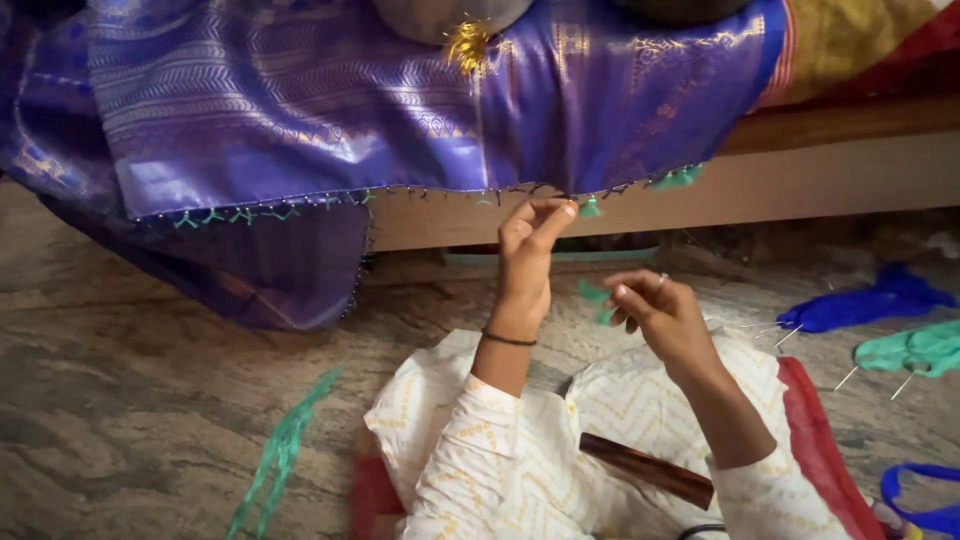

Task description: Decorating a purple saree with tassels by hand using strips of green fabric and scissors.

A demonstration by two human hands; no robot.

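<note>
- Fingertips of the left hand [527, 262] are pinched shut on the hanging edge of the purple cloth [330, 100], right at the line of small green tassels [590, 208]; whether a thread or a bit of fringe sits between them is too small to tell.
- The right hand [655, 313] is held lower and nearer, apart from the cloth, fingers curled closed around a small tuft of green thread [597, 298]; most of the tuft is hidden behind the fingers and slightly blurred.
- The purple cloth drapes over a wooden ledge [800, 180] at the far side, its fringed hem running from far left to just right of the raised hand; its top is cut off by the upper edge.
- A gold tassel [466, 44] lies on the cloth beneath a rounded grey object that is mostly out of view.
- On the stone floor [130, 400] at the right lie a blue thread bundle [870, 303] and a green thread bundle [912, 350], well apart from both hands.
- A strand of green thread [280, 450] lies on the floor at the near left.
- A dark wooden stick [645, 468] rests across the lap, partly covered by the right forearm.
- A blue loop at the near right corner is cut off.
</note>
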